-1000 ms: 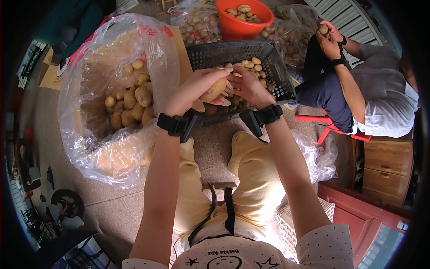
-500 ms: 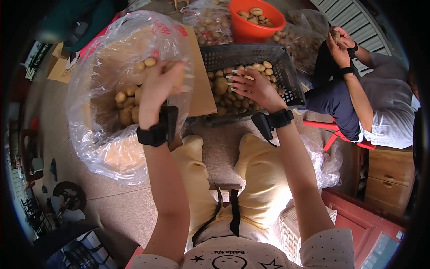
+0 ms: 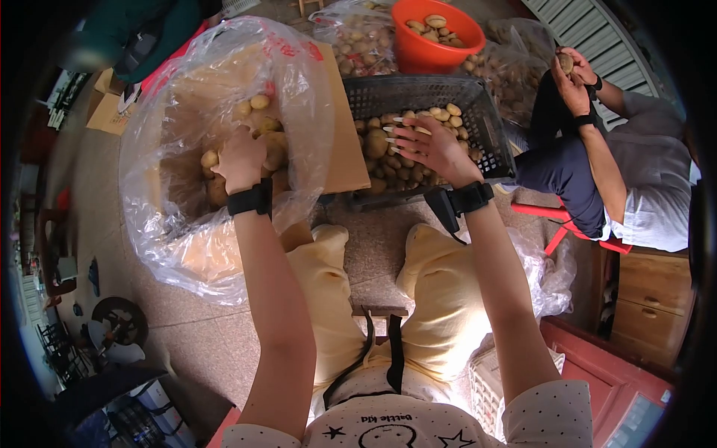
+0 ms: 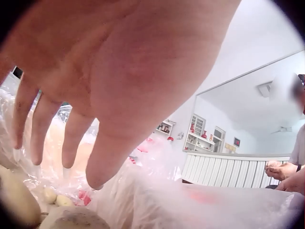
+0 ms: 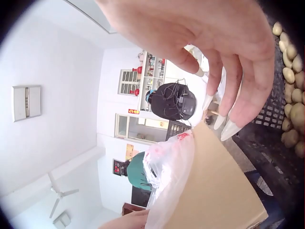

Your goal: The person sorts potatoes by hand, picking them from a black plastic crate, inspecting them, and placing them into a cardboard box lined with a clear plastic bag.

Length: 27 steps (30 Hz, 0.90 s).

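Observation:
My left hand [image 3: 242,159] is over the potatoes [image 3: 275,151] inside a cardboard box lined with clear plastic. In the left wrist view its fingers [image 4: 45,129] point down, spread and holding nothing, with potatoes [image 4: 74,218] just below. My right hand [image 3: 437,151] hovers with fingers extended over the black plastic crate [image 3: 478,104], holding nothing. Smaller potatoes [image 3: 403,173] fill the crate, with a larger potato [image 3: 376,143] among them. In the right wrist view the long-nailed fingers [image 5: 233,90] hang beside the box's cardboard flap [image 5: 219,181].
The plastic liner [image 3: 153,246] bulges over the box's edges. An orange basin [image 3: 441,56] of potatoes and bags of potatoes [image 3: 523,82] stand behind the crate. At right a seated person [image 3: 635,164] holds a potato [image 3: 565,63]. A white basket [image 3: 489,381] stands by my right leg.
My left hand has carried a potato from above the crate leftward into the lined box and let it go. The right hand has moved off that potato and stays over the crate, fingers loosely spread.

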Motion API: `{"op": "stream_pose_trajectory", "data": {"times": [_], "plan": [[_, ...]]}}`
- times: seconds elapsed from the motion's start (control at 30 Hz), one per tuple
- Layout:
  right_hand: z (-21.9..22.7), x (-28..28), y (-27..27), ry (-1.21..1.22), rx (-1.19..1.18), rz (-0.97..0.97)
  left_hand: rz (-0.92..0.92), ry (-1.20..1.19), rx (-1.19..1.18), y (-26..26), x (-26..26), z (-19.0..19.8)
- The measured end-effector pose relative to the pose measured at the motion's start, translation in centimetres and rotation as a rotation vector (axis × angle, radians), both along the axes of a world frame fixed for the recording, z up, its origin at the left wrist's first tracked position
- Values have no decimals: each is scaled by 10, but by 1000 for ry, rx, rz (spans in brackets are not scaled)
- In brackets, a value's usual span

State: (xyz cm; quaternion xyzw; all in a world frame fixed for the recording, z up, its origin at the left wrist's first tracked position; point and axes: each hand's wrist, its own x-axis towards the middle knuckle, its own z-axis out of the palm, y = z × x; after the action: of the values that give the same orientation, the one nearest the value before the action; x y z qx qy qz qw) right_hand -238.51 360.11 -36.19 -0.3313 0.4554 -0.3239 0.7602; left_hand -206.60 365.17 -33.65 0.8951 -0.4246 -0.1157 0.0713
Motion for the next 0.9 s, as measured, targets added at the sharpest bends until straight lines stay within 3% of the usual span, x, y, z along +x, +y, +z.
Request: {"op": "stream_pose_trajectory", "data": {"times": [0.2, 0.27, 0.43, 0.6, 0.67, 0.73, 0.9], "plan": [[-3, -6, -3, -2, -16, -4, -313, -107, -263, 0, -20, 13], [-4, -11, -5, -9, 25, -31, -146, 108, -153, 3, -28, 18], [-13, -33, -11, 62, -40, -87, -153, 157, 177, -4, -9, -3], [-42, -59, -26, 202, 49, -198, -159, 144, 160, -5, -16, 5], [-56, -67, -31, 259, 68, -204, -165, 168, 152, -4, -18, 10], [-77, -77, -39, 317, 88, -210, -151, 74, -27, -1, -29, 20], [-112, -92, -50, 520, 172, -198, -120, 80, -38, -9, -34, 21]]}}
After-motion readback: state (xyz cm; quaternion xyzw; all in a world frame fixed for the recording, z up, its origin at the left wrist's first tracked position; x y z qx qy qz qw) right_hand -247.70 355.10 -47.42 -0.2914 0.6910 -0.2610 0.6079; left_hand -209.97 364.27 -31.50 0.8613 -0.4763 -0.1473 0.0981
